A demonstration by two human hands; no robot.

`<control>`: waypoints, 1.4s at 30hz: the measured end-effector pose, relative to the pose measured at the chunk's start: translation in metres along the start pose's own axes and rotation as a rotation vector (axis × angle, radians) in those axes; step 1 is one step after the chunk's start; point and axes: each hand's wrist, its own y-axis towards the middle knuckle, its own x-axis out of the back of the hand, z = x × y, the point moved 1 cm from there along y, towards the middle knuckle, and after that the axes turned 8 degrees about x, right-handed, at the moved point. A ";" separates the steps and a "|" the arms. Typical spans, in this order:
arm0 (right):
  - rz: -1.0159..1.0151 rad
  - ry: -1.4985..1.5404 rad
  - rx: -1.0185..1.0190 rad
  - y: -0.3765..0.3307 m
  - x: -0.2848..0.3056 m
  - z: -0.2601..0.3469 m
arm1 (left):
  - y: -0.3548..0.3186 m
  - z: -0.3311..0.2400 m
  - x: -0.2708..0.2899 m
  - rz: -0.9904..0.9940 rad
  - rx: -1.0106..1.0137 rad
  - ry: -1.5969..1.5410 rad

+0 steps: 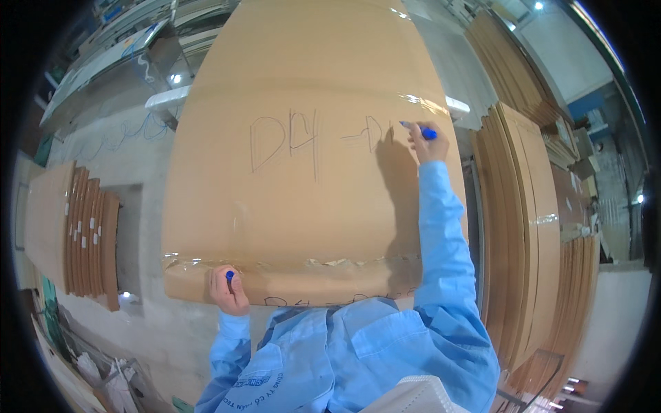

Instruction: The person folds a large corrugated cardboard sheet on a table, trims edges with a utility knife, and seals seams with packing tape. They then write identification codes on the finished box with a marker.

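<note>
Right hand [428, 146] is closed around a blue marker [421, 130], tip on the far top face of the large cardboard box [303, 206]. Left hand [228, 289] pinches the marker's blue cap [229, 276] against the box's near edge. Marker axis points left, toward the handwritten marks [289, 141].

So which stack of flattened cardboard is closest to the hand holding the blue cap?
The short upright stack on the left. It stands just beyond the left hand, which pinches the blue cap. The taller stacks stand far across, on the right.

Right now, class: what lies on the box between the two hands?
In the head view, between the left hand and right hand lies bare brown cardboard bearing pen marks.
</note>
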 end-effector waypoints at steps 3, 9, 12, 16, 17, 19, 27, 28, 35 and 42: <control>0.003 -0.232 -0.023 -0.002 0.006 -0.001 | 0.001 0.001 0.000 -0.004 -0.034 -0.002; 0.061 -0.057 -0.118 -0.027 0.014 0.004 | -0.003 0.006 -0.001 -0.002 0.014 -0.006; 0.077 -0.066 -0.056 -0.019 0.009 0.004 | -0.002 0.007 -0.001 0.002 -0.012 0.007; -0.070 -0.095 -0.054 -0.002 0.025 -0.003 | -0.003 0.010 0.000 0.000 -0.002 0.008; -0.083 -0.085 -0.048 0.000 0.030 -0.006 | -0.004 0.010 -0.001 -0.002 0.004 0.008; -0.115 -0.075 -0.041 0.007 0.036 -0.013 | -0.004 0.010 -0.002 -0.003 0.012 -0.011; -0.029 -0.213 -0.074 0.008 0.028 -0.028 | -0.002 0.006 -0.001 -0.003 -0.010 0.035; -0.051 -0.236 -0.046 0.001 0.035 -0.026 | -0.003 0.006 -0.001 -0.006 -0.006 0.034; -0.189 -0.047 -0.094 -0.008 0.050 -0.022 | -0.001 0.001 -0.003 -0.021 -0.018 0.028; -0.147 -0.237 -0.119 -0.007 0.064 -0.045 | 0.001 0.002 -0.001 -0.022 -0.011 0.047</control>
